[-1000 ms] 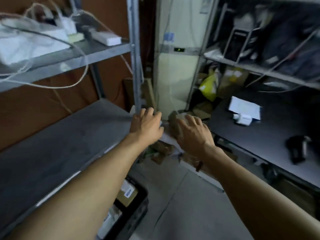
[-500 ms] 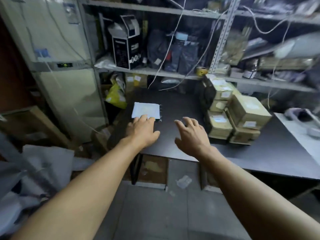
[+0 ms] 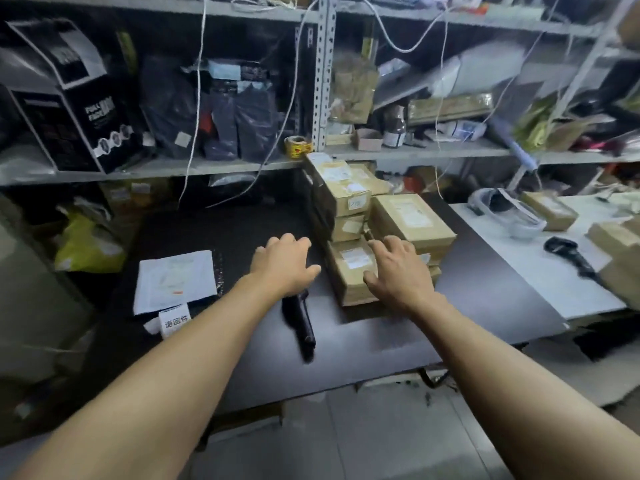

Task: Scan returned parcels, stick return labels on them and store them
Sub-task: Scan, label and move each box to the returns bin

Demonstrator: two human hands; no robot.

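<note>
A stack of brown cardboard parcels with white labels stands on the black table. My right hand hovers with spread fingers over the lowest front parcel, holding nothing. My left hand reaches out beside it, fingers relaxed, above the table. Just below the left hand lies a black handheld scanner. At the table's left lie a white sheet of labels and a small white return label with printed characters.
Metal shelving behind the table is crammed with bags, boxes and hanging cables. A white table to the right carries a second black scanner and more brown parcels. A yellow bag sits at the left.
The view has swung right from the grey shelf to the black table. Both hands have moved closer to the parcel stack, and the scanner has come into sight.
</note>
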